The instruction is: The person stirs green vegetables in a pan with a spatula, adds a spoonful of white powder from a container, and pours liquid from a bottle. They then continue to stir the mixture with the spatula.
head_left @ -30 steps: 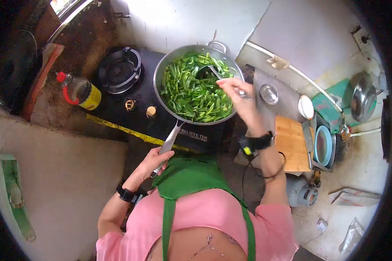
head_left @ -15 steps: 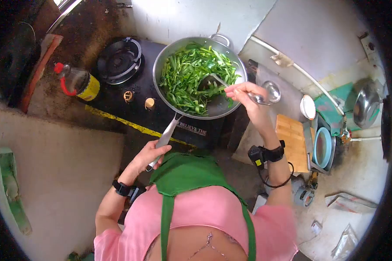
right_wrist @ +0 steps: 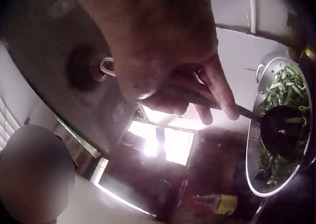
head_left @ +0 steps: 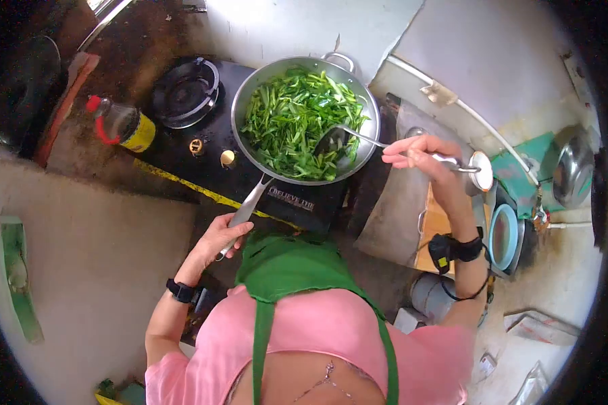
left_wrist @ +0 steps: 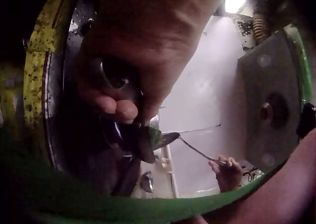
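Observation:
A wide grey pan (head_left: 371, 111) full of chopped leafy greens (head_left: 294, 118) sits on the black stove. My left hand (head_left: 223, 236) grips the end of its long metal handle (head_left: 252, 199), thumb lying along the top. In the head view my right hand (head_left: 429, 158) holds a metal ladle (head_left: 365, 138) by its upper shaft, out past the pan's right rim. The ladle's dark bowl (right_wrist: 279, 132) lies among the greens near the right side of the pan. A hooked end (head_left: 471, 169) of the ladle sticks out behind the hand.
Left of the pan are a bare burner (head_left: 184, 94) and a red-capped bottle (head_left: 125, 127) with a yellow label. To the right stand a white bowl (head_left: 481, 172), a wooden cutting board (head_left: 439, 219) and a blue basin (head_left: 504, 229). The wall rises close behind the stove.
My right hand has moved right, drawing the ladle's bowl from mid-pan toward the right side. The pan has shifted slightly left, my left hand with its handle. The greens lie rearranged.

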Tool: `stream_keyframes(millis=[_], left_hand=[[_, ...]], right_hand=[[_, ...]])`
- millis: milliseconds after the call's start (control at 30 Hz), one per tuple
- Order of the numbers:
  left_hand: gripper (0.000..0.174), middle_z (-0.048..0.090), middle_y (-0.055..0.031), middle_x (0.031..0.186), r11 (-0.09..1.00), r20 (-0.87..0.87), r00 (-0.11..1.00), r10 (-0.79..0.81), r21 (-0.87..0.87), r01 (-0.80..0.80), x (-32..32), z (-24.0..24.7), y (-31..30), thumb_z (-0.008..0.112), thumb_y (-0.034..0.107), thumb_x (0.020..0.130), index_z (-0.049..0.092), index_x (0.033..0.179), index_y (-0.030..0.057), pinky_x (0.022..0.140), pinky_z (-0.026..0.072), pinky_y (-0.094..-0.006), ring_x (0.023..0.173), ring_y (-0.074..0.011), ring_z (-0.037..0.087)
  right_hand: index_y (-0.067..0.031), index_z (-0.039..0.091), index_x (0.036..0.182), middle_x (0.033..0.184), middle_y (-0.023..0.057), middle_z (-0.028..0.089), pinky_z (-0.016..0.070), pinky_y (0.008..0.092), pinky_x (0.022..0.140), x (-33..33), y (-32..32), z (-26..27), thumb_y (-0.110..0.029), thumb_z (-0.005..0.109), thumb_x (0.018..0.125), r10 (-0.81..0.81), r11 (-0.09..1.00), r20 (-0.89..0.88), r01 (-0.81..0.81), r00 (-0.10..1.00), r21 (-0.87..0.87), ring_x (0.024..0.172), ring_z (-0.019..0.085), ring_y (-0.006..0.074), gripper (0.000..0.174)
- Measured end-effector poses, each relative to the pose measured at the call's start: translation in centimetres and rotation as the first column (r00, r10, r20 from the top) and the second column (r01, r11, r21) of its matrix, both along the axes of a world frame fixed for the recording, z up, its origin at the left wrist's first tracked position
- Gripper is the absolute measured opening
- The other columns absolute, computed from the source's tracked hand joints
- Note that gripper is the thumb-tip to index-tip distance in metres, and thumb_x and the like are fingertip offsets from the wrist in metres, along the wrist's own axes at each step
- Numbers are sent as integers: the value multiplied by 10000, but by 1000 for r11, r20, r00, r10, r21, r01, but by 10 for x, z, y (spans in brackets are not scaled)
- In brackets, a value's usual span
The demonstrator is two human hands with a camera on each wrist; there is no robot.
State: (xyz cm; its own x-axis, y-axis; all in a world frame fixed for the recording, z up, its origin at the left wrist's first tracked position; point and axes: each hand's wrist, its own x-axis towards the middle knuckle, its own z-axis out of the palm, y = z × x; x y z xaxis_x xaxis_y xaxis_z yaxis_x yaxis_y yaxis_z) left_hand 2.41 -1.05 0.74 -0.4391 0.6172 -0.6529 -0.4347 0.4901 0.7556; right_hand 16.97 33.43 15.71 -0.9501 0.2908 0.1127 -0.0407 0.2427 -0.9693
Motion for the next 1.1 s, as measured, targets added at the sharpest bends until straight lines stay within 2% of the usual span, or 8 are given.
stream_keyframes(millis=[200, 367, 600, 667, 733, 800, 1000, 1100], left_hand=[[294, 480, 17, 554, 998, -111, 994, 18, -59, -24, 7, 8, 1, 643, 296, 855, 531, 935, 36, 340, 358, -202, 385, -57, 429], [305, 480, 18, 553, 996, -168, 986, 13, -84, -27, 8, 8, -1, 633, 323, 856, 541, 913, 38, 337, 336, -203, 383, -55, 428], [296, 479, 17, 559, 996, -178, 984, 5, -86, -21, 11, 7, 2, 623, 318, 861, 528, 926, 45, 328, 324, -208, 372, -57, 418], [296, 469, 19, 550, 996, -170, 985, 12, -88, -27, 10, 3, -1, 631, 318, 858, 530, 908, 44, 327, 322, -208, 370, -55, 410], [306, 461, 21, 547, 999, -123, 992, 27, -19, -30, 7, -4, -3, 635, 317, 857, 529, 918, 37, 316, 317, -206, 362, -55, 402], [312, 459, 21, 546, 1000, -120, 993, 20, -12, -22, 7, -7, -3, 638, 314, 855, 527, 917, 29, 309, 311, -204, 354, -58, 400], [322, 484, 3, 574, 995, -53, 995, -83, 46, 85, 0, -2, -6, 602, 326, 881, 496, 947, 30, 338, 373, -219, 392, -80, 452], [336, 488, 0, 574, 989, -61, 990, -124, 72, 128, -2, -10, -8, 586, 331, 892, 489, 974, 20, 340, 374, -224, 395, -82, 459]], right_hand=[[67, 617, 894, 962, 202, 650, 528, 348, 771, -23, -21, -47, -182, 510, 869, -46, 952, 134, 84, 990, -294, 853, 660, 259, 272], [55, 624, 913, 922, 146, 668, 539, 278, 732, -76, -40, -87, -134, 535, 897, -60, 936, -110, 17, 992, -352, 788, 661, 179, 210], [11, 637, 969, 981, 96, 661, 499, 271, 760, -79, -62, -110, -112, 518, 899, 1, 961, -281, -79, 960, -265, 871, 630, 153, 185], [21, 628, 931, 965, 92, 669, 482, 246, 700, -52, -52, -116, -80, 527, 883, 172, 980, -233, -141, 957, 143, 810, 622, 123, 150], [29, 613, 878, 957, 94, 675, 462, 235, 651, -29, -49, -104, -46, 532, 865, 207, 953, -277, -129, 938, 273, 757, 605, 102, 111], [22, 607, 838, 973, 102, 674, 460, 237, 647, -7, -51, -61, -35, 539, 858, 91, 988, -112, -76, 989, 133, 744, 597, 99, 91], [8, 643, 912, 947, 97, 671, 469, 236, 686, 7, -89, -48, -68, 559, 871, -98, 968, 111, 69, 989, 240, 780, 603, 106, 120], [11, 650, 936, 941, 87, 670, 473, 237, 711, -27, -89, -92, -63, 560, 870, -194, 975, -85, 202, 977, 93, 807, 611, 110, 134]])
